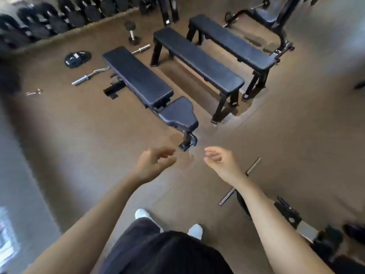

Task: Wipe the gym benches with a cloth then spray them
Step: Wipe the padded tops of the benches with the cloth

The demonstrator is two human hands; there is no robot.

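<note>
Three black padded gym benches stand side by side on the brown rubber floor (79, 135) across the upper middle of the frame: the long flat bench with black steel legs (231, 41) at upper right, a second flat black bench (197, 59) just left of it, and the adjustable black bench with a separate seat pad (138, 76) nearest the centre, its foot reaching down toward the hands. A rack of black dumbbells (59, 18) lines the upper left edge. A chrome curl bar (89, 75) lies on the floor left of the adjustable bench, with a round black weight plate (77, 58) above it. Both arms reach forward from the bottom of the frame. The left hand (152, 163) and right hand (220, 161) hover just below the adjustable bench's foot, apart from it and from each other, fingers loosely curled and grasping nothing.
</note>
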